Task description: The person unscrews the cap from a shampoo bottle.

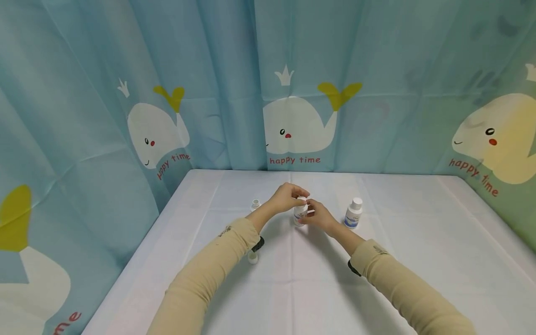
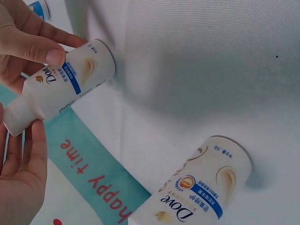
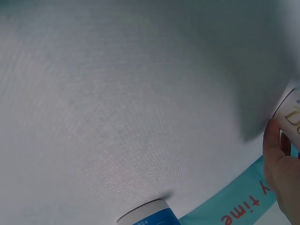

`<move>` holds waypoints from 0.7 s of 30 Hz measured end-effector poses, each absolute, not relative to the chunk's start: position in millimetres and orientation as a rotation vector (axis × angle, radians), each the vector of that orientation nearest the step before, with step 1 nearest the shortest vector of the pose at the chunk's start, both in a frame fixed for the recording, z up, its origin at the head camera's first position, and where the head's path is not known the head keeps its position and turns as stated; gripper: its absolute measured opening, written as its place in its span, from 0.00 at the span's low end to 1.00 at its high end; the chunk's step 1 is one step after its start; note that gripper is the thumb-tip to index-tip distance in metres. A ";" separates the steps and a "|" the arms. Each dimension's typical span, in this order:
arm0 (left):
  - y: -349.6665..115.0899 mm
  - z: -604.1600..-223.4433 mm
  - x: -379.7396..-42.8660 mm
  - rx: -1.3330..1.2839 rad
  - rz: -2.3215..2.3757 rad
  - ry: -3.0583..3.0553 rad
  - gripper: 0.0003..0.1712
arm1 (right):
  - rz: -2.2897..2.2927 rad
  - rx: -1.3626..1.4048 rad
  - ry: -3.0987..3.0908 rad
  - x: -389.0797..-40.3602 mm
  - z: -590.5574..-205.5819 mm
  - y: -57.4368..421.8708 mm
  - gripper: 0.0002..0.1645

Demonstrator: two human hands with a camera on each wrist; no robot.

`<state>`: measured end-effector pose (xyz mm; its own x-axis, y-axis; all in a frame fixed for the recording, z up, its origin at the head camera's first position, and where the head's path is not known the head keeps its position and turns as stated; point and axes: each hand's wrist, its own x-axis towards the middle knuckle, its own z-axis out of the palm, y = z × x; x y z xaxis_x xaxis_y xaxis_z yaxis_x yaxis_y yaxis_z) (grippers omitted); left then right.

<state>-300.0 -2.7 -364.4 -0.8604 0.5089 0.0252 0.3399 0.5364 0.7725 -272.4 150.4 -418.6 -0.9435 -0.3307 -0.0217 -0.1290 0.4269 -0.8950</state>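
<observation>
A small white Dove bottle (image 1: 299,214) stands in the middle of the table between both hands. My left hand (image 1: 284,197) reaches over from the left and holds its white cap (image 2: 19,116) with the fingertips. Lower down, my right hand (image 1: 321,217) grips the bottle's body, thumb across the label in the left wrist view. To the left, partly behind the left forearm, stands an uncapped white bottle (image 1: 256,204); its Dove label shows in the left wrist view. Right of the right hand is a capped white bottle (image 1: 353,214) with a blue label.
A loose white cap (image 1: 253,257) lies on the white-covered table (image 1: 289,298), hollow side up, beside the left forearm. Blue curtains (image 1: 230,93) printed with whales hang behind the table and along its sides.
</observation>
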 end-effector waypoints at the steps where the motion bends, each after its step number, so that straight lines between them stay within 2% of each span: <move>1: -2.7 -364.3 -299.8 0.711 1.229 2.569 0.15 | -1.526 -0.407 2.488 -272.5 -418.6 150.3 0.36; 7: -3.7 -364.5 -300.2 0.684 1.235 2.564 0.14 | -1.494 -0.405 2.513 -274.2 -419.7 149.7 0.37; 16: -5.2 -364.2 -301.5 0.693 1.225 2.571 0.16 | -1.486 -0.403 2.533 -277.2 -424.3 151.4 0.29; 21: -5.1 -364.2 -302.5 0.706 1.222 2.575 0.15 | -1.497 -0.397 2.545 -279.4 -426.2 151.2 0.28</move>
